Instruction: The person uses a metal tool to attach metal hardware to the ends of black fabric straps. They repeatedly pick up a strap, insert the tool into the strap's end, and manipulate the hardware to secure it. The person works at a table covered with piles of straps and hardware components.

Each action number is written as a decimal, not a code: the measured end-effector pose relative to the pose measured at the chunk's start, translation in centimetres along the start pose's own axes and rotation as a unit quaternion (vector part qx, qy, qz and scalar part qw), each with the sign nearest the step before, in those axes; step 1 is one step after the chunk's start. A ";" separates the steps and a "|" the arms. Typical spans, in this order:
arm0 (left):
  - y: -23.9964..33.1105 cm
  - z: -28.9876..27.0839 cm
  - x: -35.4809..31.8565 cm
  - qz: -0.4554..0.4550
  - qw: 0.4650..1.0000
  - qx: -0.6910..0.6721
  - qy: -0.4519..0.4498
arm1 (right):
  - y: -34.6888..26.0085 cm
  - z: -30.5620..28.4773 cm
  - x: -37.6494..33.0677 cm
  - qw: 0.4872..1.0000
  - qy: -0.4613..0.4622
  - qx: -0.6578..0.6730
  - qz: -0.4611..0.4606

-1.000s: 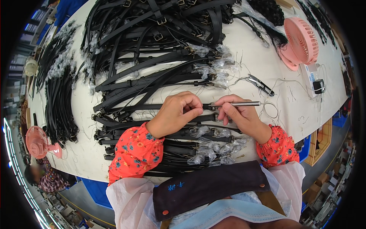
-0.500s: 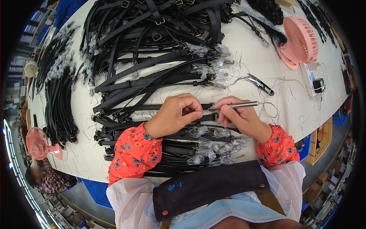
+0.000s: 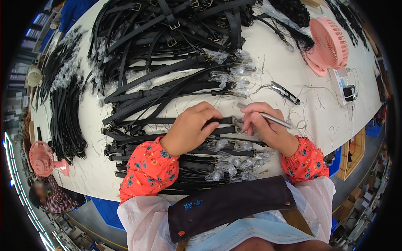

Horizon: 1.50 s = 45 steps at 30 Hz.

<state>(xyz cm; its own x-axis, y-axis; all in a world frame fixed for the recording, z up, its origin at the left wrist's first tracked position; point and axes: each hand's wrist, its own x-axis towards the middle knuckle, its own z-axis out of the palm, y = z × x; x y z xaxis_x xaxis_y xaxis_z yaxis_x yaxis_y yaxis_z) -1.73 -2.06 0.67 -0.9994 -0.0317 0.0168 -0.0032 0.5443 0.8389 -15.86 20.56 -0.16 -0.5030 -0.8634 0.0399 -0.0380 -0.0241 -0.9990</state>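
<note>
My left hand presses down on a black strap that lies across the white table. Its fingers pin the strap near the metal buckle at its right end. My right hand grips a thin silver pen-like tool, its tip pointing at the buckle. Under both wrists lies a stack of black straps with plastic-wrapped buckles.
A big heap of black straps fills the far side of the table. A pink fan, a small white device and thread snips lie at the right. More straps and a second pink fan are at the left.
My right hand has tilted the silver tool slightly downward toward the buckle. My left hand stays on the strap.
</note>
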 end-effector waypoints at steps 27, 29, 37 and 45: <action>-1.8 -0.9 0.3 0.038 0.977 0.202 0.057 | -0.7 -2.5 1.5 0.841 -0.047 -0.491 -0.223; -1.7 -0.9 0.3 0.045 0.983 0.164 0.073 | -0.9 -2.8 1.5 0.840 -0.053 -0.494 -0.219; -1.2 1.1 1.0 0.069 0.984 0.149 0.065 | 0.3 -0.6 1.5 0.875 -0.033 -0.428 -0.223; -0.8 1.4 0.8 0.087 0.981 0.159 0.067 | 0.8 -0.9 1.2 0.883 -0.063 -0.414 -0.212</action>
<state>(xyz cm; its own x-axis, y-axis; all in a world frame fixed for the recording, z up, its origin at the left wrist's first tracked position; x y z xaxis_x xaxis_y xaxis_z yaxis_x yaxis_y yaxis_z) -2.58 -1.33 -0.81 -0.9724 -0.0135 0.2331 0.1340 0.7852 0.6046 -17.28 19.97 -0.84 -0.1943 -0.9155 0.3522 -0.8444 -0.0266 -0.5351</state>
